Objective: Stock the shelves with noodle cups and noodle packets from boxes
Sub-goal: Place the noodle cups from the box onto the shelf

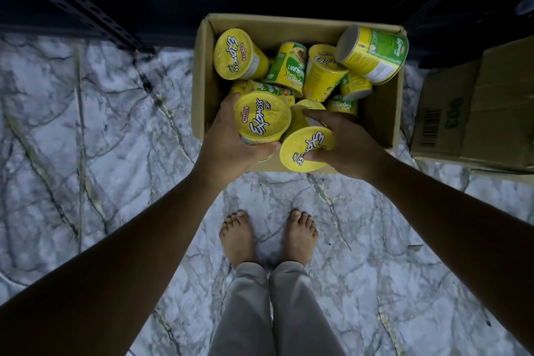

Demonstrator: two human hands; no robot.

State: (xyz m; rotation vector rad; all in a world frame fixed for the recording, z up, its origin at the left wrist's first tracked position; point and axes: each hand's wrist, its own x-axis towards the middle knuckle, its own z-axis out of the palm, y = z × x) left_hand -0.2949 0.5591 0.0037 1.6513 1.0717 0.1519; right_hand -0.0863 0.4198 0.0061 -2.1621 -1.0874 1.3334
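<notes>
An open cardboard box (pixel 202 81) stands on the marble floor, holding several yellow-and-green Express noodle cups (pixel 320 75) lying jumbled. My left hand (pixel 225 147) grips one cup (pixel 261 117) from its left side, lid facing up at me. My right hand (pixel 346 144) holds a second cup (pixel 306 150) by its side, lid also toward me. Both held cups hover over the box's near edge, almost touching each other.
A second, closed cardboard box (pixel 479 113) sits to the right. A dark perforated metal shelf upright (pixel 72 3) runs along the upper left, with dark shelving behind the box. My bare feet (pixel 268 237) stand on the marble floor just short of the box.
</notes>
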